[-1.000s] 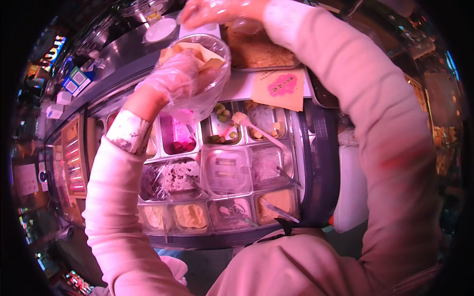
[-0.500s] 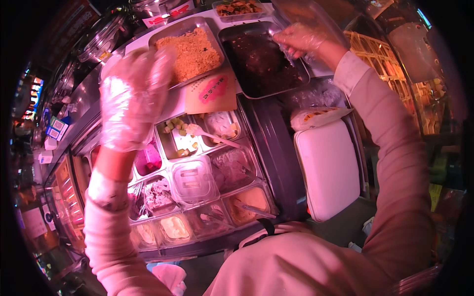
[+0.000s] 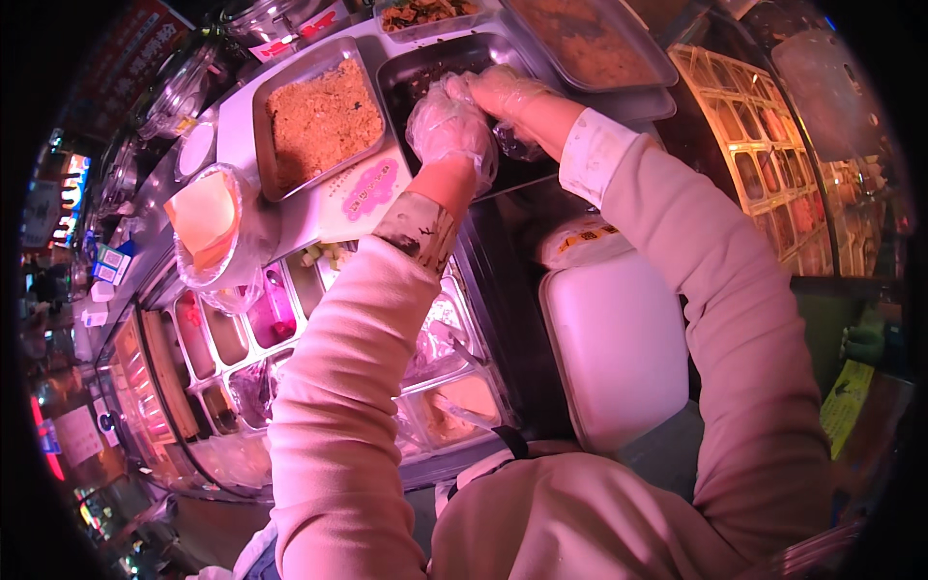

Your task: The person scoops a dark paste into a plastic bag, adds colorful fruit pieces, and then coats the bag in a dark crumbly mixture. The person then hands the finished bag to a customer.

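My left hand [image 3: 450, 124], in a clear plastic glove, is over the dark-filled metal tray [image 3: 407, 60]. Its fingers curl together, and whatever they hold is hidden. Close against it, my right hand [image 3: 510, 95], gloved too, has its fingers drawn together at the left hand's fingertips; nothing in them can be made out. A glossy dark lump [image 3: 520, 143] shows in the tray just below the right hand. Beside this tray, to the left, a second metal tray [image 3: 259, 145] holds orange-brown crumbly food [image 3: 324, 121]. A printed paper bag [image 3: 364, 196] lies in front of it.
Several ingredient pans [image 3: 230, 340] sit in the counter under my left arm. A lined bin with paper [image 3: 205, 217] stands at left. A white lidded box [image 3: 619, 348] is at right, a clear-covered tray [image 3: 590, 48] at back right, and a food container [image 3: 430, 17] at the back.
My left hand has moved right from beside the crumb tray to the dark tray, meeting my right hand, which shifted left. The view has shifted, and a clear-covered tray now shows at back right.
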Tool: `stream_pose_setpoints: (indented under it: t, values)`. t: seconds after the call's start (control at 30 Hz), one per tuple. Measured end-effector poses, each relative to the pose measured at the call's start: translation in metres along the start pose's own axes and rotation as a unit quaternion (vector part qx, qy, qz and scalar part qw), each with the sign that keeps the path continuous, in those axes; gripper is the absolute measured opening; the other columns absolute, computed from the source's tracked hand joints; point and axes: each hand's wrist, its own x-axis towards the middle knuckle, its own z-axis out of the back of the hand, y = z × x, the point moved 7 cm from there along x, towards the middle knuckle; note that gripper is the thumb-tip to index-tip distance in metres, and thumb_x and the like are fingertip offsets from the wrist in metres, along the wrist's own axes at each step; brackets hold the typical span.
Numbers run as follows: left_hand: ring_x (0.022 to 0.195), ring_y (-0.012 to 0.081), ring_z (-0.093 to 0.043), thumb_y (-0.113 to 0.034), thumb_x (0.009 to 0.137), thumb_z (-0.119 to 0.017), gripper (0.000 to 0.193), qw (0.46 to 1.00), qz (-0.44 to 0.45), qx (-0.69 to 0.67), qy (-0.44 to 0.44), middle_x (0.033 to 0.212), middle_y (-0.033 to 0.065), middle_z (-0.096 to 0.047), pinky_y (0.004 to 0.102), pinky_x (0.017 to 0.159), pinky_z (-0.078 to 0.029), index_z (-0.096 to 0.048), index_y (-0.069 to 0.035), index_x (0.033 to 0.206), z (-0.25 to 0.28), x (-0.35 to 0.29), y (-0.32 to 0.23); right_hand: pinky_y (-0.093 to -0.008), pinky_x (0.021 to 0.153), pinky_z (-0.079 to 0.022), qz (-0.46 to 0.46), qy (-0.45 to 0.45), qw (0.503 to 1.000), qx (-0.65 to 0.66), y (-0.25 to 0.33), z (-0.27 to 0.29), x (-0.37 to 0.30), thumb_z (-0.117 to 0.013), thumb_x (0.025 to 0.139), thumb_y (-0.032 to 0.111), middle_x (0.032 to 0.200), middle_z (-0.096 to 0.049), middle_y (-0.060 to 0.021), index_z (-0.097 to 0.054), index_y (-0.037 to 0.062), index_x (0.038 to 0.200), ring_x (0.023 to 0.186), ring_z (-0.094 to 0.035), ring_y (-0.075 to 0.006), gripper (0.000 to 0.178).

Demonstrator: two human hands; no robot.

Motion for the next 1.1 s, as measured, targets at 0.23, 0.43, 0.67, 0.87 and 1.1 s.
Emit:
stream_pose_setpoints:
  t: [0.23,0.43,0.67,0.87,1.1]
  values:
    - [0.062,0.0124,-0.048,-0.034,0.105,-0.062,0.034,0.889,0.128,-0.432,0.080,0.072,-0.0007,-0.063,0.0344,0.061,-0.045,-0.075,-0.002,0.106,0.007,-0.001,-0.013,-0.0520,0.084,-0.055,0.251,-0.228,0.934,0.113,-0.003,0.043,-0.017,-0.059,0.097,0.037,0.093,-0.073,-0.0253,-0.078,0.0048,0.095,0.094,-0.070,-0.0475,0.038]
    - [0.082,0.0208,-0.062,-0.035,0.105,-0.061,0.037,0.937,0.090,-0.327,0.082,0.086,0.0102,-0.071,0.0371,0.081,-0.053,-0.074,-0.003,0.116,-0.011,0.002,0.006,-0.0554,0.085,-0.055,0.290,-0.305,0.907,0.017,-0.022,0.033,-0.013,-0.054,0.098,0.035,0.089,-0.074,-0.0206,-0.078,0.0077,0.090,0.089,-0.071,-0.0469,0.038]
    - [0.084,0.0186,-0.061,-0.043,0.104,-0.059,0.048,0.976,0.096,-0.196,0.017,0.096,0.0074,-0.074,0.0360,0.083,-0.053,-0.075,-0.001,0.119,-0.001,-0.011,0.005,-0.0527,0.106,-0.051,0.004,-0.042,0.985,0.167,-0.034,-0.001,-0.014,-0.052,0.102,0.039,0.135,-0.067,-0.0186,-0.069,0.0073,0.124,0.126,-0.062,-0.0405,0.042]
    - [0.097,0.0240,-0.068,-0.053,0.107,-0.053,0.058,0.813,0.218,-0.539,0.020,0.113,0.0128,-0.076,0.0388,0.095,-0.053,-0.074,0.000,0.115,-0.021,-0.014,0.003,-0.0484,0.094,-0.054,-0.096,0.012,0.789,0.607,-0.046,-0.015,0.007,-0.067,0.100,0.040,0.120,-0.068,-0.0173,-0.064,-0.0034,0.125,0.110,-0.063,-0.0317,0.050]
    - [0.107,0.0237,-0.067,-0.052,0.108,-0.055,0.060,0.821,0.118,-0.552,0.089,0.116,0.0156,-0.075,0.0372,0.105,-0.048,-0.070,0.003,0.125,0.006,0.013,0.003,-0.0438,0.092,-0.054,-0.017,-0.036,0.761,0.647,-0.043,-0.003,-0.002,-0.075,0.092,0.029,0.116,-0.068,-0.0128,-0.067,0.0011,0.118,0.109,-0.061,-0.0288,0.039]
